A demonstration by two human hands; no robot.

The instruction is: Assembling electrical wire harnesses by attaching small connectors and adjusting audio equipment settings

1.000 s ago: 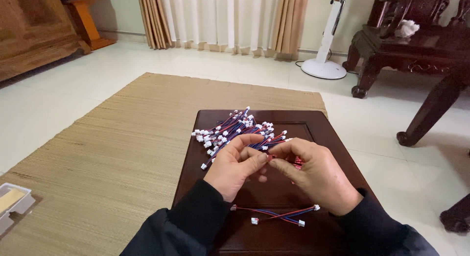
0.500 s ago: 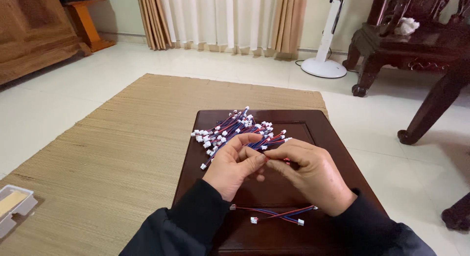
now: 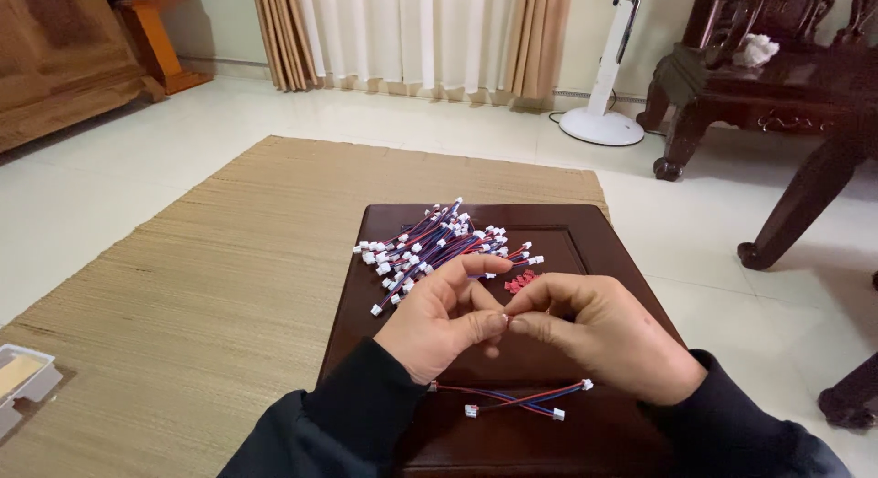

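My left hand point(image 3: 446, 319) and my right hand point(image 3: 604, 334) meet fingertip to fingertip above a dark wooden tray point(image 3: 585, 243). Between the pinched thumbs and fingers shows a small white connector with a blue-and-red wire running back under my left fingers. A pile of short red-and-blue wires with white plugs point(image 3: 430, 247) lies just beyond my left hand. Small red pieces point(image 3: 521, 281) lie past my knuckles. Below my wrists rest a few finished wires point(image 3: 521, 401), crossed on the tray.
The tray sits on a woven straw mat point(image 3: 229, 286) over a pale tiled floor. A dark carved wooden table point(image 3: 777, 85) stands at right, a white fan base point(image 3: 601, 126) by the curtains, and a small white box point(image 3: 23, 377) at the left edge.
My hands have drawn a little nearer to me and the fingertips have closed together on the connector. The red pieces beyond my knuckles are now uncovered.
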